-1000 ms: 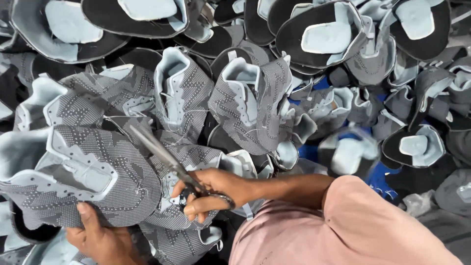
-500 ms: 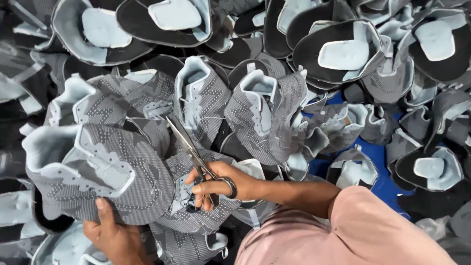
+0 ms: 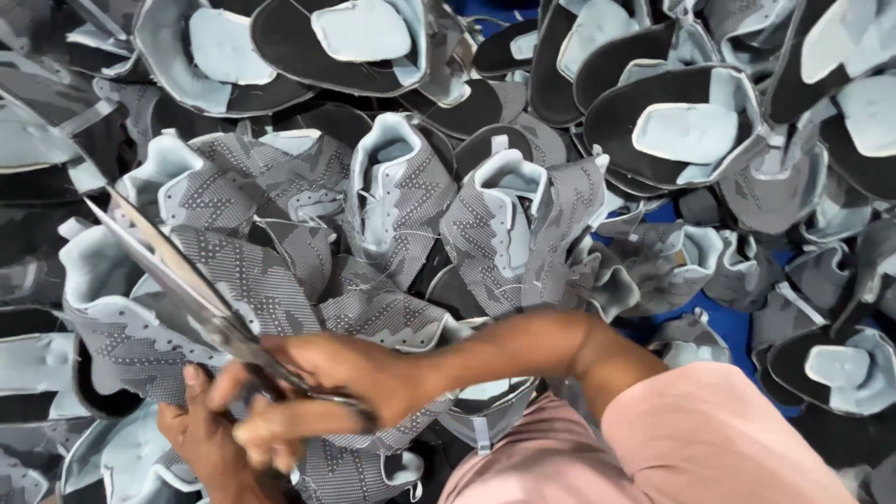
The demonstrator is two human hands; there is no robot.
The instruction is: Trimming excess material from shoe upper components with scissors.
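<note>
a head-worn view looks down on a heap of unfinished shoe uppers. at the lower right of the frame a pink sleeve [image 3: 737,439] is seen, nearest the camera, with a bare forearm reaching leftward from it.

at the lower left, the right hand [image 3: 327,387] is closed around the handles of a large pair of metal scissors [image 3: 177,280]. the blades are pointed up and left toward the left edge of the frame and appear almost closed, though motion blur makes this hard to tell. just below, the left hand [image 3: 201,439] is partly hidden under the right one; its fingers are curled around the lower edge of a grey knit upper [image 3: 140,345], apparently so the fabric is kept steady beside the blades.

towards the middle of the frame, more grey patterned uppers [image 3: 504,233] with pale blue linings are stood open side by side, touching one another.

farthest away, along the top and right of the frame, dark uppers [image 3: 672,121] are piled inside up, pale blue pads showing. no container is visible; the pieces are heaped loosely on a blue surface [image 3: 737,327], seen only through gaps at the right.
</note>
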